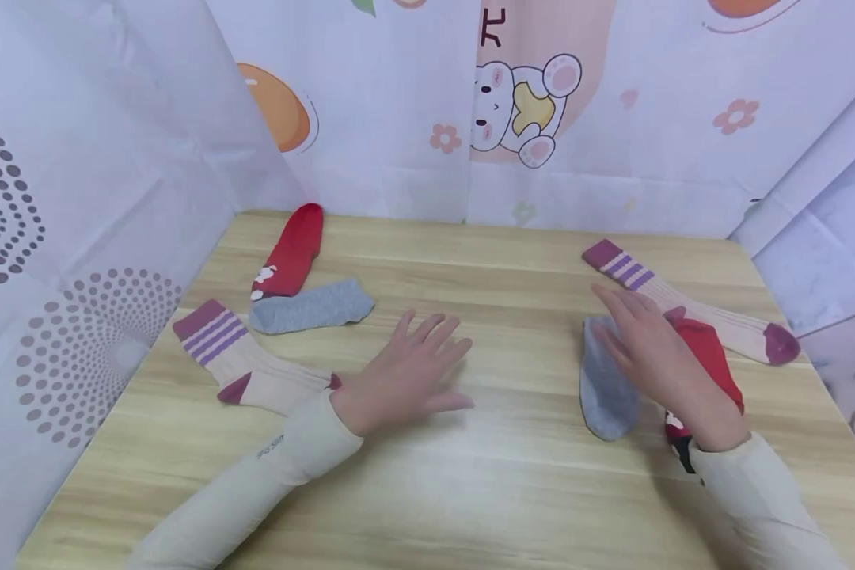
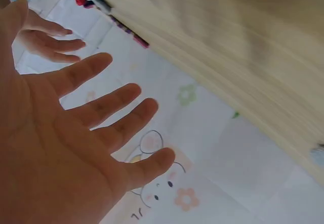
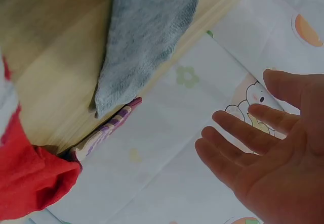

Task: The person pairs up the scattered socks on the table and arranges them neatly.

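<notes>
My left hand is held over the table with fingers spread and nothing in it; its cuff overlaps the toe end of a cream sock with purple stripes. Beyond that sock lie a grey sock and a red sock, touching end to side. On the right, my right hand, empty with fingers extended, hovers above a second grey sock and a second red sock, partly covering both. Behind it stretches another striped cream sock. The right wrist view shows the grey sock apart from the fingers.
The socks lie in two groups on a wood-grain table. A white curtain with cartoon prints hangs along the back edge, and a dotted cloth hangs at the left.
</notes>
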Demonstrator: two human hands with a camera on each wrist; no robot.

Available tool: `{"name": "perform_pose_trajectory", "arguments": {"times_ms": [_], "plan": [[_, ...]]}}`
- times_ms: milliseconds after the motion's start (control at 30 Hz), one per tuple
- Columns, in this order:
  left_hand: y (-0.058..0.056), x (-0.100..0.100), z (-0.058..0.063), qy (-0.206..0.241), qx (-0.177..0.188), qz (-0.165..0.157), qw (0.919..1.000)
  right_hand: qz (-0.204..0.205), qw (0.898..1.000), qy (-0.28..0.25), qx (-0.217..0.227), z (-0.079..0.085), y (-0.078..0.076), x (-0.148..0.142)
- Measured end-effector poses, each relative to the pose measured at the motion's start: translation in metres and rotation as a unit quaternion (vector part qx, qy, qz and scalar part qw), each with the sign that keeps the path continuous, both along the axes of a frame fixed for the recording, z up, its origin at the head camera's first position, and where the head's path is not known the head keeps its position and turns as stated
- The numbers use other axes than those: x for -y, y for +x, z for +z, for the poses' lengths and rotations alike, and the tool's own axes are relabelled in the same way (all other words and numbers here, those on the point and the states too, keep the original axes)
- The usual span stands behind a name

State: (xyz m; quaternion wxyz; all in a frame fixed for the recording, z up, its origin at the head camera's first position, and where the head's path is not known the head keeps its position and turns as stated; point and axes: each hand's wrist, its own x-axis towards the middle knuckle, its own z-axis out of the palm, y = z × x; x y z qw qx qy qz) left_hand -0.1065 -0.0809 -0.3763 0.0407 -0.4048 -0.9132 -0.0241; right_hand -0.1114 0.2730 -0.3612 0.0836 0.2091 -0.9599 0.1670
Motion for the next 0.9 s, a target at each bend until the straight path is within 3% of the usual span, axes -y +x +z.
{"name": "perform_pose_trajectory", "arguments": {"times_ms": [267,467,900], "plan": [[0.001,-0.018,0.002,0.014,0.004,-0.019,0.9997,0.003,1.000,-0.003,-0.010,0.001,-0.004,-0.005],[0.003,-0.030,0.002,-0.006,0.010,-0.028,0.9995,-0.002,1.000,0.004,0.003,-0.001,-0.004,-0.012],[0.007,-0.062,-0.005,-0.026,-0.048,-0.083,0.9950,0.007,1.000,0.016,-0.001,-0.012,-0.014,-0.021]]}}
